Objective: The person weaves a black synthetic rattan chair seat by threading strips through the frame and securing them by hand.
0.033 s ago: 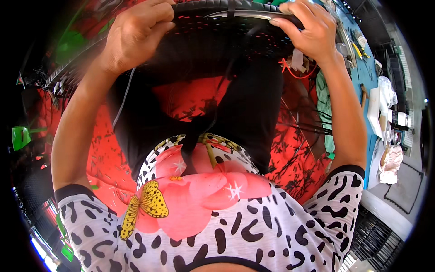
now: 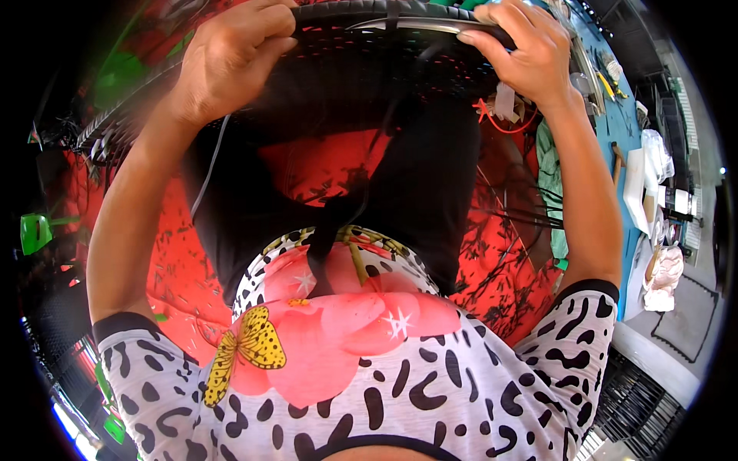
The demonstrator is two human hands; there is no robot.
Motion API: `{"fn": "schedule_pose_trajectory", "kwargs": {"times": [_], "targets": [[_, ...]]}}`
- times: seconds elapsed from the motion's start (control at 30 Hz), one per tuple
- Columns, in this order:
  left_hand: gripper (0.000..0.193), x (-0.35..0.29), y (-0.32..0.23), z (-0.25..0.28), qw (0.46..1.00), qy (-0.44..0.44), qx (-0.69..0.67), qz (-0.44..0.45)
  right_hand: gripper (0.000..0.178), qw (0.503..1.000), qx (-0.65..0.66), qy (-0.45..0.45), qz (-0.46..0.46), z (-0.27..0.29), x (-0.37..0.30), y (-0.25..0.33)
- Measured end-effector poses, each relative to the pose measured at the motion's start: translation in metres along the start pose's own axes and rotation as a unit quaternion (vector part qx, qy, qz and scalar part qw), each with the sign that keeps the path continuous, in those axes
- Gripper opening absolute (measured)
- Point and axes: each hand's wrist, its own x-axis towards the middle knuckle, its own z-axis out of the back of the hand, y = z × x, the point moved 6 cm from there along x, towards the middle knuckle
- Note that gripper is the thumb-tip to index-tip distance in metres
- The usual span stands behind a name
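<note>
A black woven basket (image 2: 377, 65) with small holes in its weave is in front of my lap, its thick wrapped rim (image 2: 346, 11) at the top of the view. My left hand (image 2: 238, 54) is closed round the rim on the left. On the right, my right hand (image 2: 530, 46) pinches a slim, slightly curved metal awl-like tool (image 2: 423, 24) between thumb and fingers, pressed along the rim. Its pointed tip is toward the left. A dark strip (image 2: 392, 11) crosses the rim near the tip. My fingertips beyond the rim are hidden.
Red sheeting (image 2: 184, 269) strewn with dark scraps lies beneath me. Thin black strips (image 2: 523, 211) and a green cloth (image 2: 548, 177) are at my right. A blue table (image 2: 629, 138) beyond bears tools, a white bag (image 2: 656, 154) and a pink bundle (image 2: 663, 276).
</note>
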Motion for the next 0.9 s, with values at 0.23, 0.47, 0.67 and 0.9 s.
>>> {"fn": "schedule_pose_trajectory", "kwargs": {"times": [0.23,0.47,0.67,0.9], "targets": [[0.018,0.005,-0.007,0.004,0.998,0.012,-0.002,0.060,0.029,1.000,-0.011,-0.003,0.001,0.001,0.012,0.006],[0.019,-0.016,-0.078,-0.004,0.994,-0.108,0.016,-0.031,0.032,0.959,0.269,-0.051,-0.077,-0.021,0.006,0.103],[0.018,-0.018,-0.065,-0.018,0.986,-0.110,-0.121,0.039,0.013,0.932,0.317,-0.057,-0.168,-0.021,0.002,0.094],[0.029,0.000,-0.047,-0.007,0.964,-0.255,0.066,-0.034,0.006,0.944,0.117,-0.109,-0.289,-0.024,-0.010,0.037]]}}
